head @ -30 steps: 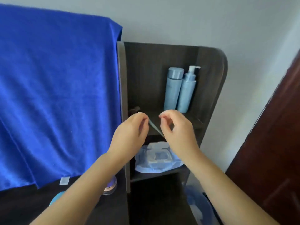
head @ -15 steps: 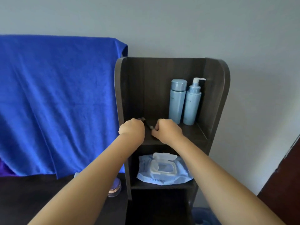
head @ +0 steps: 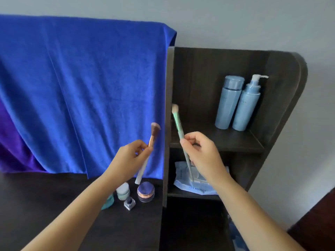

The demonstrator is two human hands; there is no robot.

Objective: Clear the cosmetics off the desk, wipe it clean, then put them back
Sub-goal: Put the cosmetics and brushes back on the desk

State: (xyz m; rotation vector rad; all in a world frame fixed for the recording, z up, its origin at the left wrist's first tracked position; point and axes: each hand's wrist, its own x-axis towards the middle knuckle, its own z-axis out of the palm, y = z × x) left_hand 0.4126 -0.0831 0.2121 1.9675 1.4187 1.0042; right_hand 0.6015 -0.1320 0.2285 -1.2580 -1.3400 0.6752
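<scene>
My left hand (head: 126, 156) pinches a makeup brush with a white handle and copper ferrule (head: 153, 136), bristles up, above the dark desk (head: 54, 205). My right hand (head: 203, 153) grips a green-handled makeup brush (head: 177, 124), also bristles up, in front of the dark shelf unit (head: 282, 98). On the desk below my left hand stand a purple-lidded jar (head: 146, 192), a small pale green jar (head: 123, 192) and a dark blue nail polish bottle (head: 129, 202). A teal object (head: 108, 202) is mostly hidden by my left arm.
Two pale blue bottles (head: 237, 104) stand on the upper shelf, one with a pump. A pack of wet wipes (head: 192, 185) lies on the lower shelf. A blue towel (head: 81, 91) hangs behind the desk. A dark wooden surface (head: 317, 223) shows at the right.
Both hands were reaching onto the upper shelf; they have pulled back toward me, each now holding a brush upright. The left hand has shifted left over the desk.
</scene>
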